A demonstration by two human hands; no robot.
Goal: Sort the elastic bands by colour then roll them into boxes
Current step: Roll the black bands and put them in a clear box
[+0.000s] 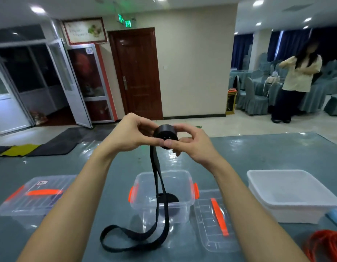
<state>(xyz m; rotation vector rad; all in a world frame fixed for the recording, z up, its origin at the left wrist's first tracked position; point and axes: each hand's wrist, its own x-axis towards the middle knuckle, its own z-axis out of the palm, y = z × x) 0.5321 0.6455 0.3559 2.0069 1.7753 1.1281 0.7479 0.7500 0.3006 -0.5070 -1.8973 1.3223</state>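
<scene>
Both hands were raised above the grey worktop [258,152]. The left hand [131,133] and right hand [190,146] held a black roll [165,134] of elastic band between them. Fingers [143,125] of both hands were curled round the roll, gripping it, with the thumbs pressed on its near face.

The unrolled tail [158,186] of the same band hung down from the roll as a doubled strip. It passed in front of the open clear box [182,178] and ended in a loose loop [126,241] lying on the worktop just in front of that box.

Inside the open clear box, a second black roll [168,198] lay on the bottom. A clear lid [215,220] with an orange handle lay flat just right of the box. A closed clear box [31,197] with an orange handle stood at the left. A white tub [288,193] stood at the right. Orange bands [326,244] were heaped at the lower right corner, partly cut off by the frame edge.
</scene>
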